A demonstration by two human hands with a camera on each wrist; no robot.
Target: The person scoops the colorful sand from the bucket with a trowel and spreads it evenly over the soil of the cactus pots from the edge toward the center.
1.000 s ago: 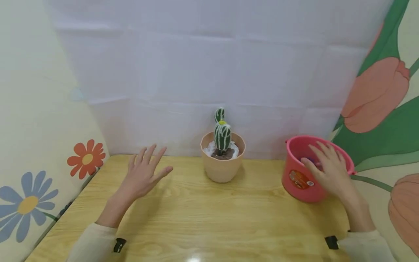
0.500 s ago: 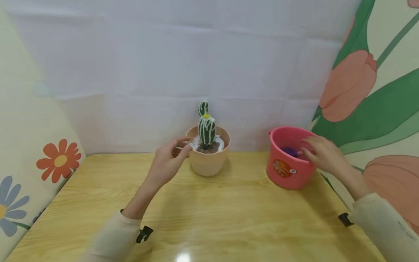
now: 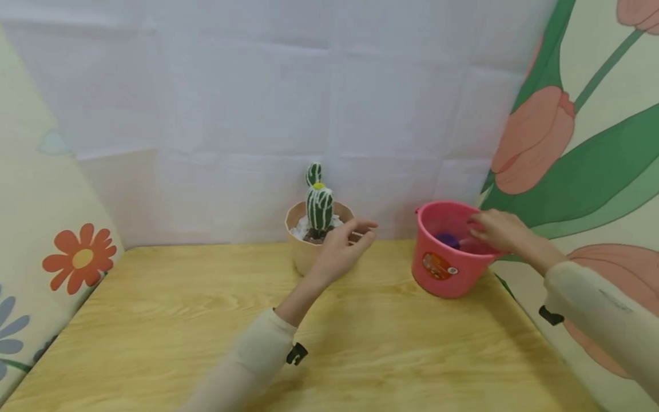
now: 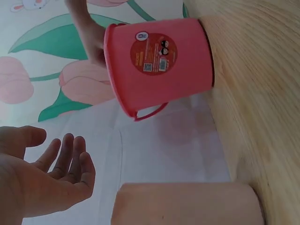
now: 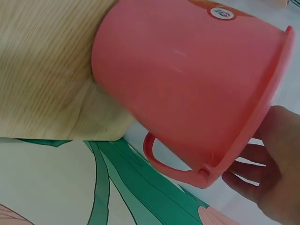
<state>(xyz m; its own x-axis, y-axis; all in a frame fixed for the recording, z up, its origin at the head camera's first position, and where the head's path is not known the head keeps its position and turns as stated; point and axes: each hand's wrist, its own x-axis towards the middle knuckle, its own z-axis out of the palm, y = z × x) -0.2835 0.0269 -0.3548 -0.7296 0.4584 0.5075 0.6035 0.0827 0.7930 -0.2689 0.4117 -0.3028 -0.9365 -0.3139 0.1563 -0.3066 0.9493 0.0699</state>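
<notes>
My left hand (image 3: 342, 252) hovers in front of a potted cactus (image 3: 320, 209), its fingers loosely bent and holding nothing. The cactus is dark green with white stripes and a yellow spot, set in a peach pot (image 3: 304, 254); in the left wrist view the pot (image 4: 187, 206) lies beyond the left hand (image 4: 47, 173). At the right stands a pink bucket (image 3: 448, 277) with an orange label. Over its right rim reaches my right hand (image 3: 501, 232), fingers spread and dipping inside. Their tips are hidden by the rim in the right wrist view. A purple object (image 3: 448, 240) lies in the bucket.
Both containers stand at the back of a wood-grain table (image 3: 206, 320). A white cloth (image 3: 231, 103) hangs behind them. Flower-painted walls (image 3: 592, 200) flank the table, the right one close to the bucket. The bucket's handle (image 5: 171, 171) hangs down outside.
My left hand has moved right, from the table's left side to the front of the cactus pot, its fingers relaxing. The right hand has lowered into the bucket. The head view has shifted right.
</notes>
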